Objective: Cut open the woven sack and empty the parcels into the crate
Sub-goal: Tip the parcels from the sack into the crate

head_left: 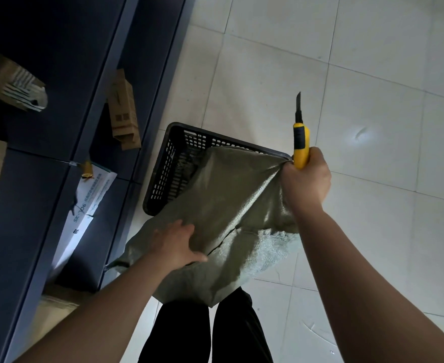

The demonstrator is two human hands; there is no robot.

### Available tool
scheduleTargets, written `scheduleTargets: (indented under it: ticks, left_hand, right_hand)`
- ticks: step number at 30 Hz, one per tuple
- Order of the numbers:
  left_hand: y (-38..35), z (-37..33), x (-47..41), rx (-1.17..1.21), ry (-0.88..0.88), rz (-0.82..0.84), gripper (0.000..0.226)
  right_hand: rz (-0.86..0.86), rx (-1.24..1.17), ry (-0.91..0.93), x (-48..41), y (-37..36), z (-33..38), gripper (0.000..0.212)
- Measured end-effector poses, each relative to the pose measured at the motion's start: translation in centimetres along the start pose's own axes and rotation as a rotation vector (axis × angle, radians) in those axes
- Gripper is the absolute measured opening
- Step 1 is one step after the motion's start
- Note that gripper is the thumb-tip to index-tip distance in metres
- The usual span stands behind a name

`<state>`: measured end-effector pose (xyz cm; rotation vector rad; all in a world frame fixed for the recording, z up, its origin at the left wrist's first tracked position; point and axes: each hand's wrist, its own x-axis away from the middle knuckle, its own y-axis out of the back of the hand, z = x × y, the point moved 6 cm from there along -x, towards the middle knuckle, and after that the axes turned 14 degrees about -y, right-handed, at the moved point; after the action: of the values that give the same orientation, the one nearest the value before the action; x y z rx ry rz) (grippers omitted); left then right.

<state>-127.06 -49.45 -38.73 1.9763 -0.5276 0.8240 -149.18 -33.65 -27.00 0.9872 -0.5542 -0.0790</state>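
Observation:
A grey-green woven sack (226, 200) hangs over the near rim of a black perforated plastic crate (173, 158) on the floor. My right hand (306, 179) bunches the sack's upper right corner and also holds a yellow utility knife (301, 142), blade out and pointing away from me. My left hand (177, 243) clutches the sack's lower left fabric, next to a dark slit in the cloth. A dark bundle shows inside the crate beside the sack; no parcels are clearly visible.
Dark blue shelving (66, 158) runs along the left, holding cardboard boxes (122, 111) and a white carton (84, 216). The floor is pale tile (359, 100). My legs in black trousers (210, 331) stand below the sack.

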Motion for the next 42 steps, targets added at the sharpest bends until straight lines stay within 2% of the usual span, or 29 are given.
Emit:
scheduleTargets:
  ticks: [2, 3, 4, 5, 7, 9, 13, 18, 22, 24, 26, 28, 30, 32, 34, 36, 39, 40, 41, 42]
  left_hand:
    - [-1.1, -0.2, 0.3, 0.015, 0.045, 0.064, 0.101]
    - [-1.6, -0.5, 0.4, -0.012, 0.061, 0.075, 0.105]
    - [-1.9, -0.7, 0.4, -0.043, 0.068, 0.058, 0.098]
    - [-1.9, -0.8, 0.3, -0.075, 0.065, 0.023, 0.082]
    - [-1.5, -1.1, 0.0, -0.109, 0.036, -0.051, 0.038]
    - [-1.1, -1.0, -0.2, -0.042, 0.018, -0.106, 0.018]
    - [0.1, -0.2, 0.2, 0.279, 0.046, -0.264, 0.014]
    - [3.3, 0.8, 1.3, 0.411, 0.121, -0.507, 0.018]
    - [7.4, -1.3, 0.8, 0.469, -0.021, -0.616, 0.017]
    - [10.0, -3.1, 0.9, 0.460, -0.139, -0.686, 0.018]
    - [12.4, -4.5, 1.2, 0.469, -0.241, -0.749, 0.019]
    - [14.3, -5.2, 1.6, 0.517, -0.294, -0.783, 0.020]
    - [15.6, -5.7, 1.7, 0.564, -0.344, -0.765, 0.021]
    - [16.3, -6.5, 1.7, 0.593, -0.400, -0.702, 0.024]
    - [16.3, -7.3, 1.7, 0.634, -0.449, -0.628, 0.028]
    - [16.2, -7.8, 1.5, 0.681, -0.476, -0.566, 0.027]
    - [16.0, -8.4, 1.4, 0.734, -0.501, -0.491, 0.023]
    - [16.0, -8.6, 1.4, 0.750, -0.509, -0.457, 0.023]
    - [15.9, -8.8, 1.4, 0.766, -0.513, -0.423, 0.023]
    - [15.8, -8.9, 1.4, 0.782, -0.511, -0.392, 0.022]
  right_hand:
    - [-0.021, -0.003, -0.016, -0.2, 0.2, -0.4, 0.013]
    - [-0.029, -0.006, -0.018, -0.3, 0.2, -0.5, 0.015]
    - [-0.033, -0.012, -0.015, -0.3, 0.2, -0.7, 0.017]
    - [-0.036, -0.017, -0.013, -0.3, 0.3, -0.8, 0.017]
    - [-0.039, -0.026, -0.017, -0.2, 0.3, -1.0, 0.015]
    - [-0.036, -0.028, -0.013, -0.3, 0.2, -1.3, 0.013]
    - [-0.033, -0.036, 0.023, -0.4, 0.4, -1.8, 0.009]
    - [0.124, 0.085, 0.105, 0.2, -0.6, -3.2, 0.007]
    - [0.328, 0.270, 0.057, 1.2, -3.3, -6.1, 0.013]
    - [0.463, 0.266, 0.002, 1.9, -4.7, -7.7, 0.004]
    - [0.542, 0.210, -0.032, 2.6, -5.2, -8.6, 0.015]
    - [0.595, 0.128, -0.077, 3.3, -5.2, -9.4, 0.035]
    - [0.562, 0.164, -0.090, 3.8, -5.1, -10.2, 0.051]
    - [0.455, 0.291, -0.093, 3.9, -4.9, -10.9, 0.050]
    - [0.387, 0.294, -0.130, 3.9, -4.8, -11.1, 0.046]
    - [0.365, 0.169, -0.143, 4.1, -4.6, -10.7, 0.054]
    - [0.405, -0.055, -0.092, 4.5, -4.8, -8.6, 0.086]
    - [0.441, -0.099, -0.085, 4.8, -5.0, -7.8, 0.090]
    - [0.477, -0.139, -0.079, 4.9, -5.5, -7.1, 0.086]
    - [0.505, -0.180, -0.084, 4.9, -6.1, -6.7, 0.071]
